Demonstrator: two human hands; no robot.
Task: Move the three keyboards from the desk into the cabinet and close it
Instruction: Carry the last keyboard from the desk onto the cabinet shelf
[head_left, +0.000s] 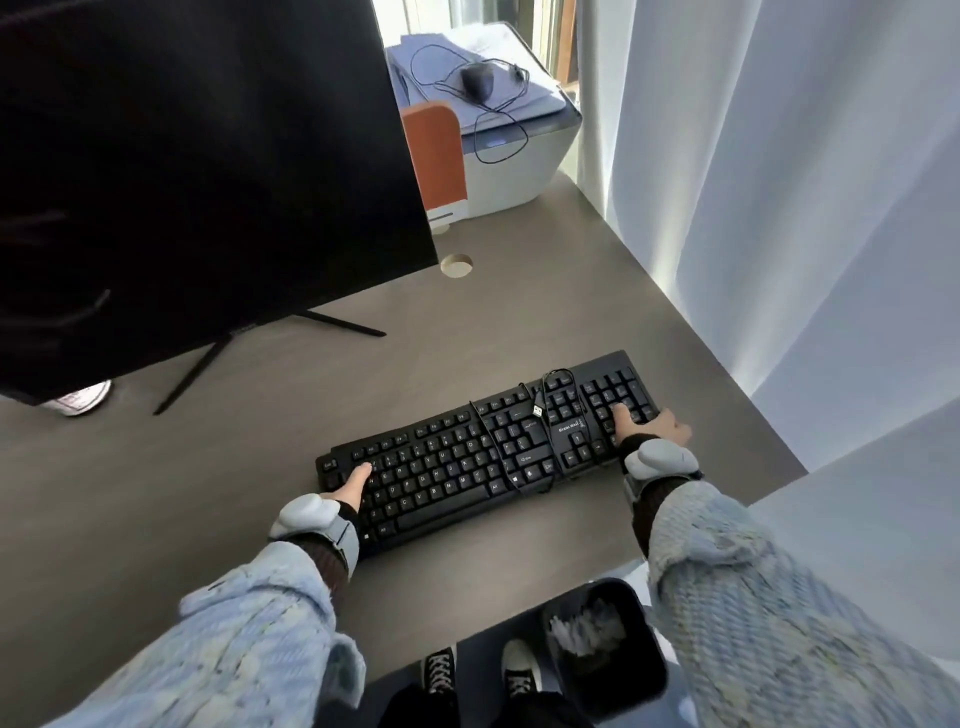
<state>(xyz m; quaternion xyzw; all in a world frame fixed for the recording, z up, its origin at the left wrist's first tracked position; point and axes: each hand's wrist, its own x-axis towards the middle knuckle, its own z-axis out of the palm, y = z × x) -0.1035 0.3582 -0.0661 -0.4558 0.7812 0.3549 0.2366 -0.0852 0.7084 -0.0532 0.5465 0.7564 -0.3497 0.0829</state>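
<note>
One black keyboard (467, 457) lies slanted on the grey desk (208, 493), its cable (540, 410) coiled loosely over the keys. My left hand (350, 491) grips its left end, thumb on the keys and fingers hidden under the edge. At the keyboard's right end, my right hand (649, 428) holds on, thumb over the number pad. Both wrists carry grey bands. No other keyboard and no cabinet is in view.
A large black monitor (182, 182) on a thin stand fills the upper left. Behind the desk stand a printer (519, 161) with a wired mouse (478, 80) on it and an orange divider (434, 156). White curtains hang at right. A dark waste bin (608, 644) sits by my feet.
</note>
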